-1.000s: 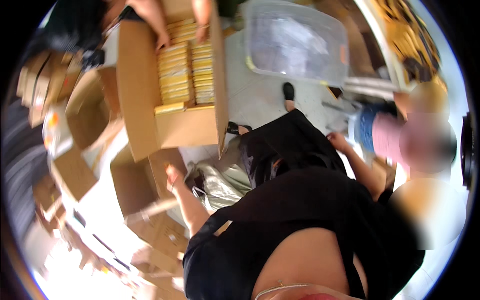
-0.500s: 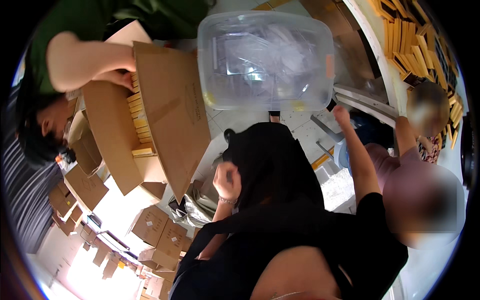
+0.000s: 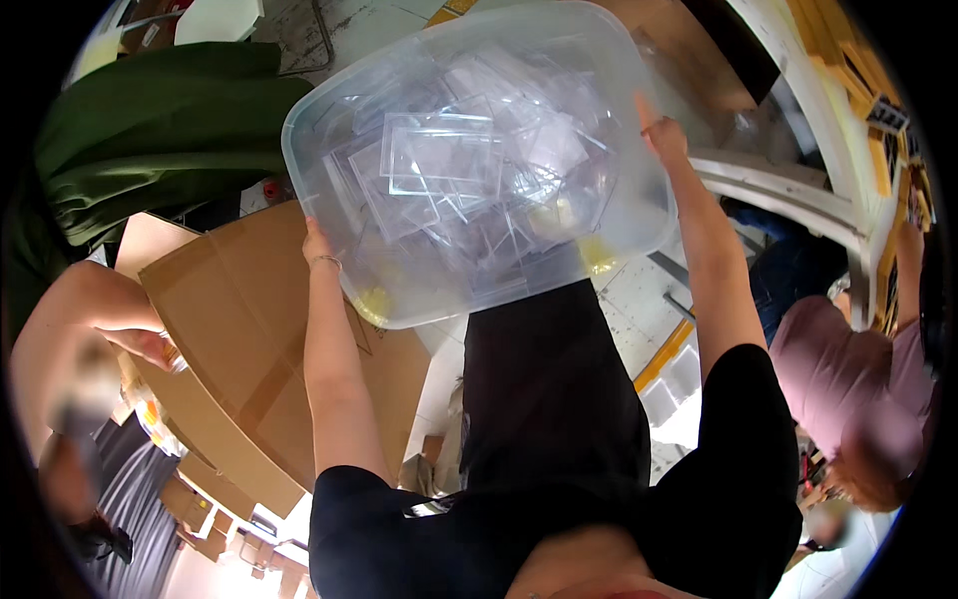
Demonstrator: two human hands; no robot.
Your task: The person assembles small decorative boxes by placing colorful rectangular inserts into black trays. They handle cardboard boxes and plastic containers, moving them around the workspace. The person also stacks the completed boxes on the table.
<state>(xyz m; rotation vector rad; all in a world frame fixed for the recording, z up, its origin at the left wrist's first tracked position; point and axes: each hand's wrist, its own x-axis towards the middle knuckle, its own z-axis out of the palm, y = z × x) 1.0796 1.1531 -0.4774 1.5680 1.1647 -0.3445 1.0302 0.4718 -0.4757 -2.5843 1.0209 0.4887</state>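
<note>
Gripping a big ol' clear tub (image 3: 489, 287) of flat see-through pieces (image 3: 444, 155) out front, left hand (image 3: 317, 245) and right hand (image 3: 667, 140) closed on opposite ends, near a cardboard box (image 3: 264, 334). Can't tell exact finger curl.

Pale tiles covered the floor (image 3: 624, 304), with thin dark joints and scattered dark specks showing right of centre. A greyer stretch of it lay at the far side, where a bent metal tube (image 3: 325, 40) stood just beside a white flat panel (image 3: 220, 20). Along the right ran the white frame (image 3: 813, 110) of a bench or shelf, its pale rail (image 3: 768, 185) crossing low. At the near left hung a ridged grey sheet (image 3: 140, 504), curtain or shutter being impossible to tell. Close by, bright glare (image 3: 291, 527) washed out the detail.
</note>
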